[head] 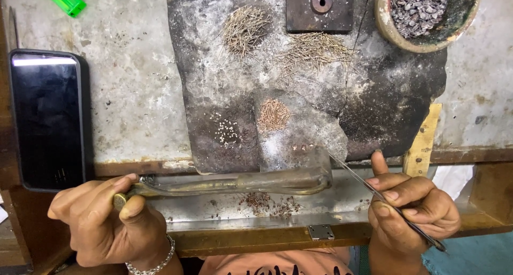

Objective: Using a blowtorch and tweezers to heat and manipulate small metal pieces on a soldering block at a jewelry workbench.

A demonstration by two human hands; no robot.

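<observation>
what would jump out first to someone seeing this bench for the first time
The dark, scorched slab at the centre, dotted with piles of fine wire bits and tiny pale beads. Below it, the left hand holds a curved brass blowpipe across the bench, and the right hand pinches thin tweezers aimed at the slab's lower edge. A black phone lies at far left.

The left hand pinches the end of a curved brass blowpipe lying across the bench, its tip near a charred soldering block. The right hand holds thin tweezers pointing at tiny beads on the block. A dark phone lies left.
</observation>
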